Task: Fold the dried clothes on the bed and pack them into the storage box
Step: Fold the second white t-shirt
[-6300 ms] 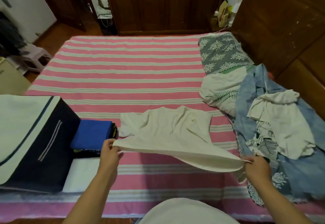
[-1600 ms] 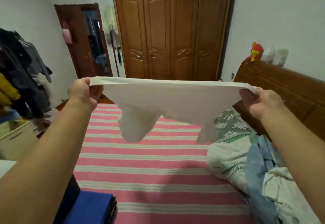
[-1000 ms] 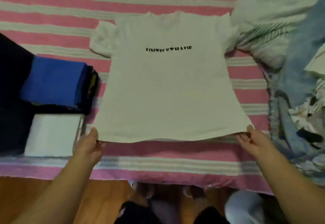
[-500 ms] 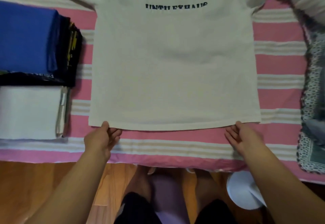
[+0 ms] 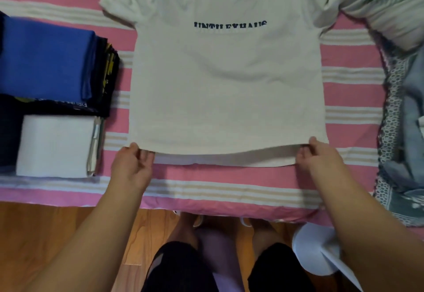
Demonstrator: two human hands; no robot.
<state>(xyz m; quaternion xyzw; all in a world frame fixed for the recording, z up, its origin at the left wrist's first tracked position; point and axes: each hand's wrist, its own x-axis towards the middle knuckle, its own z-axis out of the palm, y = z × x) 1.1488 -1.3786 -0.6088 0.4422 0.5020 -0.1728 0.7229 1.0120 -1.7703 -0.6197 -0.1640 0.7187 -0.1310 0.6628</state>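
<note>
- Left hand (image 5: pixel 132 167) and right hand (image 5: pixel 317 157) each pinch a bottom corner of the white T-shirt (image 5: pixel 226 85), probably to keep the hem taut.
- It lies print-up on the striped bed (image 5: pixel 351 62), ready for folding.
- Folded clothes (image 5: pixel 50 62) sit stacked just beside it.

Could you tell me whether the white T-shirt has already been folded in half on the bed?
No, the white T-shirt lies spread flat, print up, with the left hand and right hand gripping its hem corners.
</note>
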